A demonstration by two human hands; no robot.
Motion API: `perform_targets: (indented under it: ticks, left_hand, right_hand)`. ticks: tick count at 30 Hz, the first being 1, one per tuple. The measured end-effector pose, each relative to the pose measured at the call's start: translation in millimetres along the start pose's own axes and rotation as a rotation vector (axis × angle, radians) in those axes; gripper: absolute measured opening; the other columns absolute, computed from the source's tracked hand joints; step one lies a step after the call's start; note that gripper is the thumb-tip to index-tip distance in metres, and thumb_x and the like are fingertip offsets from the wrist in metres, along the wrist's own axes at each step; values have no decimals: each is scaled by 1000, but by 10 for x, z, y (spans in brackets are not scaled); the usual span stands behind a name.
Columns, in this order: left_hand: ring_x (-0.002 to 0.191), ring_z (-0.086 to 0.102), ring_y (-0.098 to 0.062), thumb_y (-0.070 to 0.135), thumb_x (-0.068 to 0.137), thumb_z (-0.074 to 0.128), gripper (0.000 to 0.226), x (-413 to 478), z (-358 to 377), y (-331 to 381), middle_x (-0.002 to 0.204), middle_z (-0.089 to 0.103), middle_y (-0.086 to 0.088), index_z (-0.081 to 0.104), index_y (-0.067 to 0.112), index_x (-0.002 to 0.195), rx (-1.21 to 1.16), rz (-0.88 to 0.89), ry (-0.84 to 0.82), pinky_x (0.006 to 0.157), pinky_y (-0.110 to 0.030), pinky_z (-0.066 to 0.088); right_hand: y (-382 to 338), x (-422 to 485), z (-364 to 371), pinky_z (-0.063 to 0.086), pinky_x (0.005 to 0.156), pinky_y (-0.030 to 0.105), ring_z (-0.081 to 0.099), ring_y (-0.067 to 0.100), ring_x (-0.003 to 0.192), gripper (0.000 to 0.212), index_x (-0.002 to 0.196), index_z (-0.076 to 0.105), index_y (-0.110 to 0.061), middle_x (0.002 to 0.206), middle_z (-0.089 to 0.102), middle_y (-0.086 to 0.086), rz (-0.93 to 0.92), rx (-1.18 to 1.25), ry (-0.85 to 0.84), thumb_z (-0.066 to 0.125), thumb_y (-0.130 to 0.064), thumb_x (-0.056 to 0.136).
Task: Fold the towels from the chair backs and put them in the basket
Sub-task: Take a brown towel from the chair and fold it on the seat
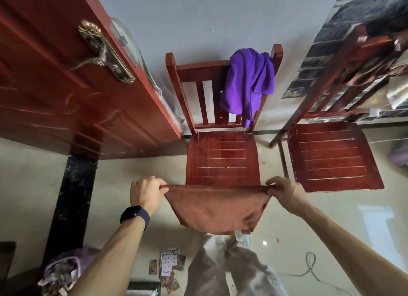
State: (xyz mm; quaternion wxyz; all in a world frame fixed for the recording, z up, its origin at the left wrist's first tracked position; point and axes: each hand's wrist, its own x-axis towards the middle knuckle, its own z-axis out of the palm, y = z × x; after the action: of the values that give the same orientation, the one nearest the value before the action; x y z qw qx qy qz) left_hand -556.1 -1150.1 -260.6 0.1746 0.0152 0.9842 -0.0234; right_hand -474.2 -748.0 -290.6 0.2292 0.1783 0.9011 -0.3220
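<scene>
A: Where's the brown towel (217, 207)?

B: Stretched in the air before the wooden chair (223, 158), top hem taut, soft cloth sagging. The left hand (146, 190) and right hand (284, 193) each pinch a corner in their fingers (159, 183).

A: Room around it?

B: Glossy floor (31, 185) below. The purple towel (247, 83) hangs bunched on the slatted chair back. A purple fabric container (66, 269) sits low left, contents unclear.

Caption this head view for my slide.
Left hand and right hand pinch a brown towel by its corners before a chair draped with a purple towel.
</scene>
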Motion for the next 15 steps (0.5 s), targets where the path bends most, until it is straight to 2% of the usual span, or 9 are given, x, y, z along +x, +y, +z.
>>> perform_targets:
  ticks: [2, 3, 5, 7, 9, 11, 13, 15]
  left_hand:
    - [96, 67, -23, 42, 86, 69, 15, 320, 183, 34, 101, 73, 4, 76, 35, 98, -89, -37, -23, 78, -29, 46]
    - [95, 67, -23, 41, 86, 69, 14, 501, 300, 49, 101, 73, 3, 76, 35, 96, -134, -45, -38, 76, -28, 46]
    - [94, 67, -25, 43, 86, 69, 14, 868, 552, 97, 101, 74, 4, 76, 35, 95, -198, -41, -70, 72, -28, 46]
    - [94, 67, -27, 42, 86, 70, 16, 1227, 801, 172, 103, 74, 4, 77, 34, 98, -254, -38, -80, 69, -27, 45]
    - [93, 68, -29, 41, 86, 70, 16, 1597, 1014, 256, 103, 75, 3, 76, 34, 99, -328, -63, -77, 68, -26, 47]
    - [93, 68, -31, 38, 86, 70, 17, 1960, 1188, 336, 101, 75, 0, 76, 30, 100, -421, -90, -69, 76, -31, 53]
    - [94, 69, -32, 33, 86, 70, 16, 2304, 1329, 413, 99, 76, -4, 76, 25, 99, -490, -90, -67, 82, -39, 56]
    - [95, 68, -31, 32, 86, 70, 17, 2598, 1440, 488, 100, 76, -4, 76, 25, 100, -515, -105, -44, 83, -41, 56]
  right_hand:
    - [8, 301, 111, 42, 66, 8, 67, 1, 77, 22, 96, 76, -31, 93, 75, -7, 121, 187, 17, 78, -14, 83]
    - [39, 479, 188, 40, 63, 3, 63, -6, 77, 21, 95, 77, -31, 91, 75, -9, 165, 248, 57, 79, -15, 82]
    - [119, 838, 347, 39, 60, -1, 58, -11, 74, 18, 99, 79, -25, 87, 73, -11, 255, 325, 145, 78, -17, 83]
    - [161, 1182, 499, 40, 60, 0, 59, -8, 73, 20, 103, 79, -22, 86, 72, -10, 318, 352, 201, 77, -19, 84]
    - [195, 1542, 636, 48, 72, 7, 63, 3, 76, 22, 106, 78, -26, 92, 75, -8, 364, 396, 252, 75, -23, 84]
    - [208, 1899, 735, 56, 86, 28, 63, 5, 79, 23, 105, 77, -31, 91, 75, -12, 408, 427, 310, 74, -28, 82]
    - [251, 2258, 826, 57, 91, 36, 66, 8, 84, 24, 104, 77, -32, 90, 75, -14, 412, 471, 342, 72, -30, 80]
    - [305, 2590, 912, 56, 95, 41, 70, 18, 93, 27, 105, 77, -28, 96, 76, -7, 394, 518, 370, 70, -28, 79]
